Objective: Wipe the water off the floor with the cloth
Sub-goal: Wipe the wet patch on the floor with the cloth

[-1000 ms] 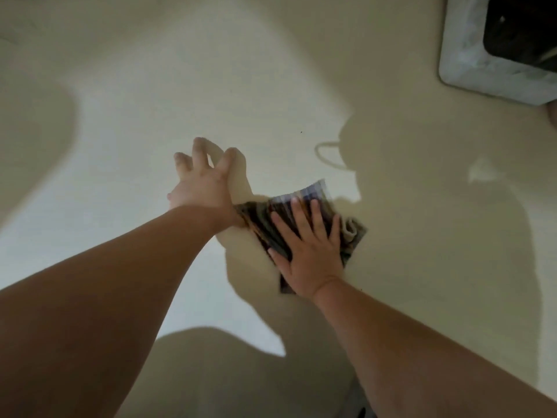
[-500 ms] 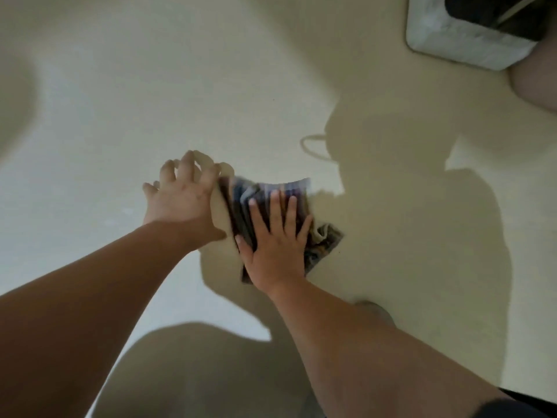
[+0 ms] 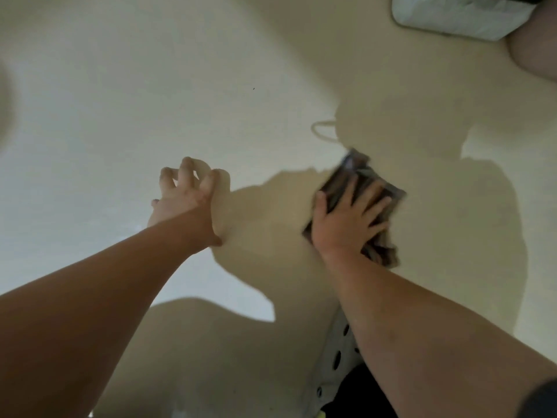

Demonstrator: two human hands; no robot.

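Floor [image 3: 120,86]: pale, smooth, lying in mixed light and shadow; a thin curved water line [image 3: 320,132] is showing just beyond the cloth, so some wet is judged to be remaining there. Cloth [image 3: 358,182]: dark, striped, crumpled flat on the floor right of centre, its far corner lying near the water line; it is blurring at the edges, which suggests a sweep is under way. Right hand [image 3: 343,224]: lying palm-down on the cloth with fingers [image 3: 375,206] spread wide, pressing rather than pinching; this grip is fully open, nothing closed around the cloth, the flat palm likely serving to spread pressure and drag the whole cloth across the wet patch. Left hand [image 3: 184,197]: resting on bare floor well apart from the cloth, fingers arched and splayed, tips touching the floor; this grip is open too and holding nothing, judged to be bracing the person's weight while leaning forward. Pale box [image 3: 458,13]: sitting at the far right corner, away from the work. Step in hand: wiping toward the remaining water line. Risk: the cloth may be bunching under the palm and skipping over the wet edge.
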